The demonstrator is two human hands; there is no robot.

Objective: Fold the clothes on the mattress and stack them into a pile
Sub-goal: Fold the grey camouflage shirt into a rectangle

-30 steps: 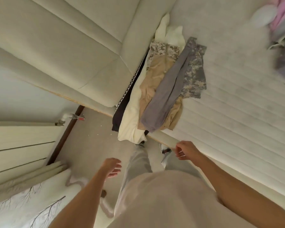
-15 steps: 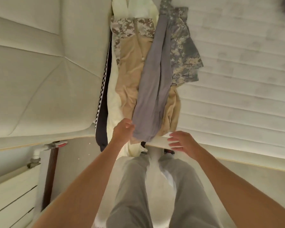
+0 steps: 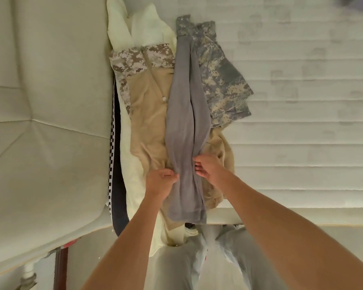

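On the quilted, ribbed mattress (image 3: 302, 122), a soft grey garment (image 3: 184, 126) lay long and narrow atop the tan shirt (image 3: 147, 114); left hand (image 3: 160, 182) and right hand (image 3: 208, 167) pinched its edges.

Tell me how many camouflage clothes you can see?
2. The tan camouflage shirt lies left of the grey garment both hands hold; the grey-green camouflage piece lies on its right. More may be hidden underneath.

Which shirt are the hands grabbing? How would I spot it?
Look at the clothes pile by the mattress edge. On top lies a long plain grey garment, pinched by the left hand and right hand. Its neighbours are tan or camouflage.
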